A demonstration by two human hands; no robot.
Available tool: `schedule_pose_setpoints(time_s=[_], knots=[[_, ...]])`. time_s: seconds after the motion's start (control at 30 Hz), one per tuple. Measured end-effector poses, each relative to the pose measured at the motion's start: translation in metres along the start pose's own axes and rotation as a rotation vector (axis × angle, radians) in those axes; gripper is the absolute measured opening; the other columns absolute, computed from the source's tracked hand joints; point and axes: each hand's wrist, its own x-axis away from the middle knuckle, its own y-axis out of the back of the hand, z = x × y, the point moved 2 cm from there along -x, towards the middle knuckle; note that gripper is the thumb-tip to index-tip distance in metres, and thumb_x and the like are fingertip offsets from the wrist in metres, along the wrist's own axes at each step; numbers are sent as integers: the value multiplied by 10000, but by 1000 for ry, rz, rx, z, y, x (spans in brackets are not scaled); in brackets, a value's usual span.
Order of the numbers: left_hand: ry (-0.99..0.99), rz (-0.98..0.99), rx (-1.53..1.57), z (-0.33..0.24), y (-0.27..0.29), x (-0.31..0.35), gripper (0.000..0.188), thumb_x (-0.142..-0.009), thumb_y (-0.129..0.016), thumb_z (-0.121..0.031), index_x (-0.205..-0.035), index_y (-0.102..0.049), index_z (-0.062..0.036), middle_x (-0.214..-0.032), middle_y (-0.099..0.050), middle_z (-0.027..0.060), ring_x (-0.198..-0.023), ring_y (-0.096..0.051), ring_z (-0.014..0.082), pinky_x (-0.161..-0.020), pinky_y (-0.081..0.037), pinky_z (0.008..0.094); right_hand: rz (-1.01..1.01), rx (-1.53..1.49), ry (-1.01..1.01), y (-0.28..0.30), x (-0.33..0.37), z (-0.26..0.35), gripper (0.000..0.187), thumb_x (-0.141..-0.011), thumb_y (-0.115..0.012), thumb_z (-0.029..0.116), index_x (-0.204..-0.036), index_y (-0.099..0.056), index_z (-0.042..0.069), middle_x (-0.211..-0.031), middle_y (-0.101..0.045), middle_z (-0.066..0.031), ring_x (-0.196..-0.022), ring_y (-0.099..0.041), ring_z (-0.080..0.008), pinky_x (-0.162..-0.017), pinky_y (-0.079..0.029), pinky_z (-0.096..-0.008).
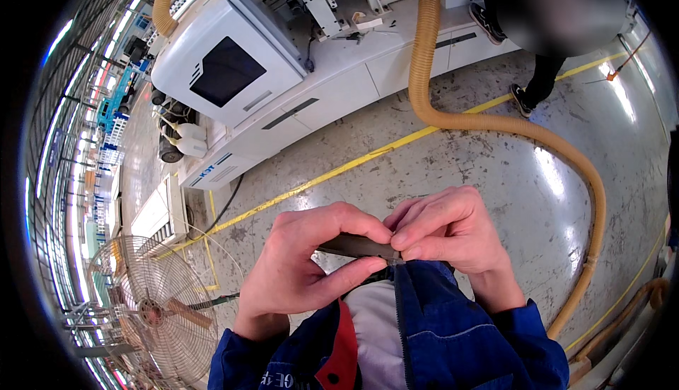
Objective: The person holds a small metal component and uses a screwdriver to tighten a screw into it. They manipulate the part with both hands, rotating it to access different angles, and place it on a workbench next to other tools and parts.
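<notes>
A dark, narrow, flat bar [357,246] is held in front of my chest, just above the open blue jacket [453,319]. My left hand [300,255] is closed around it, thumb below and index finger above. At the bar's right end, the thumb and fingertips of my right hand [453,228] are pinched together, touching a small greyish tip. The fingers cover much of that end, so its exact kind cannot be made out. The jacket's zipper edge [402,298] runs down right below the fingertips.
A large white machine [290,117] stands ahead, with a screen on its left. A tan ribbed hose [495,122] curves over the grey floor to the right. A caged fan [152,308] stands at lower left. Another person's leg [543,82] shows at the far right.
</notes>
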Motion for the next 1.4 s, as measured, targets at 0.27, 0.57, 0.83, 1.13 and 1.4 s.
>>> schedule_pose_setpoints(time_s=[0.27, 0.57, 0.83, 1.13, 1.4], knots=[[-24, 13, 46, 4, -1, -1, 258, -744, -789, 23, -972, -671, 7, -944, -715, 130, -860, -713, 215, -769, -552, 298, 5, -5, -18, 1, 2, 0, 192, -820, -741, -49, -1010, -758, -23, -942, -742, -141, -906, -687, -187, -799, -531, -288], [-342, -133, 76, 17, 1, -4, 257, -722, -814, 28, -922, -668, -39, -994, -716, 148, -884, -692, 254, -753, -555, 335, -177, -31, 79, -9, 9, 3, 228, -796, -749, -79, -1020, -714, -55, -973, -717, -133, -870, -677, -142, -796, -548, -277], [-422, -170, -15, 15, 0, -4, 216, -709, -806, 32, -864, -680, -49, -982, -719, 136, -868, -694, 263, -744, -554, 337, -189, 39, 68, -12, 11, -2, 197, -779, -771, -81, -965, -715, -52, -926, -723, -120, -859, -689, -146, -781, -563, -282], [-526, -186, -208, 6, 0, -5, 210, -686, -800, 29, -835, -689, -68, -971, -727, 85, -844, -702, 245, -710, -519, 318, -218, 58, 56, -9, 12, -4, 156, -773, -782, -69, -920, -735, -50, -917, -746, -124, -857, -700, -132, -767, -556, -254], [-564, -230, -307, 2, -2, -2, 210, -658, -816, 1, -788, -672, -79, -919, -722, 75, -827, -700, 248, -692, -486, 346, -207, 56, 37, -8, 12, -4, 156, -786, -776, -56, -938, -740, -54, -926, -748, -129, -858, -700, -133, -773, -555, -253]])
